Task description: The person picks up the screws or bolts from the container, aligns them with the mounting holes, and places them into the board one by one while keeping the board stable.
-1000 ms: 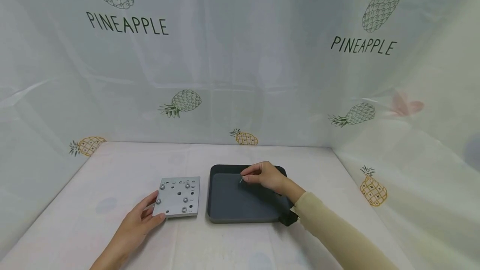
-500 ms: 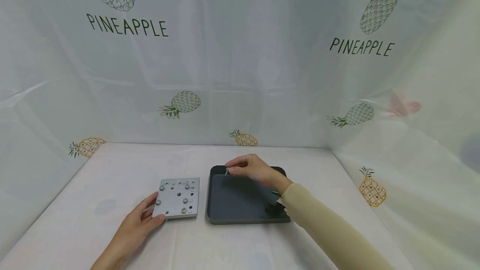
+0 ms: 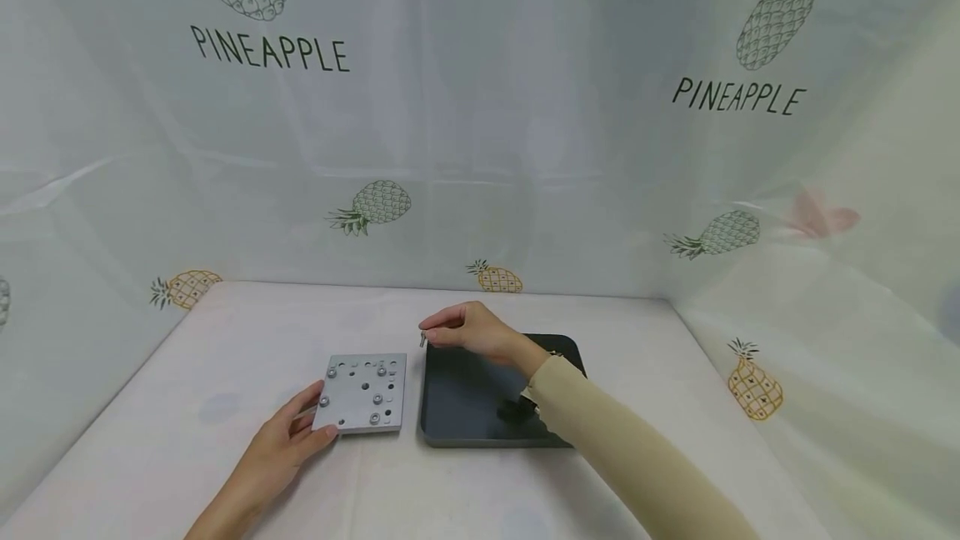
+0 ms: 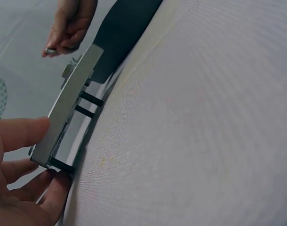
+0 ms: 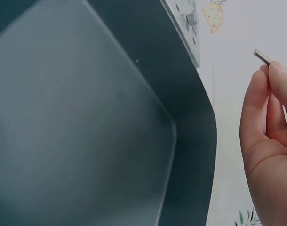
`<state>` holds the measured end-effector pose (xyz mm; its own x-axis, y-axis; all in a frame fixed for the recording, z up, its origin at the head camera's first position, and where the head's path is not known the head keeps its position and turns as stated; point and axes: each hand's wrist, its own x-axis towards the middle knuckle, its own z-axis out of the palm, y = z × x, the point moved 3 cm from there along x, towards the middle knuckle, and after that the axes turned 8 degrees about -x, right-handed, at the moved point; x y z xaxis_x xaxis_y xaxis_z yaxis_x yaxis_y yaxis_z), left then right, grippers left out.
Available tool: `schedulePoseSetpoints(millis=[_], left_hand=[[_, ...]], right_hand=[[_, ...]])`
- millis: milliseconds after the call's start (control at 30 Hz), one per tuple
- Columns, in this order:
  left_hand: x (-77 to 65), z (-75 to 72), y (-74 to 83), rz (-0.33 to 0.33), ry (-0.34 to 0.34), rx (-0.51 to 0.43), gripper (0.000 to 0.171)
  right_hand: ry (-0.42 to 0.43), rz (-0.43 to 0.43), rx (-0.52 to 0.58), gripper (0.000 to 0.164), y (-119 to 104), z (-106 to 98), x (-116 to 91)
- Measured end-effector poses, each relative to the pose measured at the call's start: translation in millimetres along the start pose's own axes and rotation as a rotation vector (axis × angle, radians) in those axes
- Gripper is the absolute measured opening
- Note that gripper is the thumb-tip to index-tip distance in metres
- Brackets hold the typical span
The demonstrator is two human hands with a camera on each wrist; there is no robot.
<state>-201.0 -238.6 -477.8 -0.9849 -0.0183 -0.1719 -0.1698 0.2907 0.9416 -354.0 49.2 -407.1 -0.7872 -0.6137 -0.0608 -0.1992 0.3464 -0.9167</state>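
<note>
Two closed grips: our left hand point(image 3: 279, 447) holds the metal plate point(image 3: 356, 397), likely steadying it; our right hand point(image 3: 480, 330) pinches a small pin point(image 5: 261, 56), tip exposed.

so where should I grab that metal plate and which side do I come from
I'd take the metal plate by its left edge, coming in level from the left. Dark posts underneath seem to raise it off the white cloth, leaving room to reach under, while the dark tray sits close along its right side.
</note>
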Motion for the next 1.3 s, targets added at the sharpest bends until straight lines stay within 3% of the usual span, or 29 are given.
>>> schedulePoseSetpoints(millis=[367, 833, 1300], left_hand=[[-2.3, -0.8, 0.2, 0.013, 0.009, 0.004, 0.085], [-3.7, -1.0, 0.2, 0.032, 0.01, -0.002, 0.083], [-4.8, -0.6, 0.4, 0.035, 0.019, 0.014, 0.082]], right_hand=[[-0.014, -0.012, -0.033, 0.032, -3, 19, 15], [-0.053, -0.008, -0.088, 0.025, 1, 40, 13], [0.029, -0.024, -0.163, 0.023, 1, 45, 20]])
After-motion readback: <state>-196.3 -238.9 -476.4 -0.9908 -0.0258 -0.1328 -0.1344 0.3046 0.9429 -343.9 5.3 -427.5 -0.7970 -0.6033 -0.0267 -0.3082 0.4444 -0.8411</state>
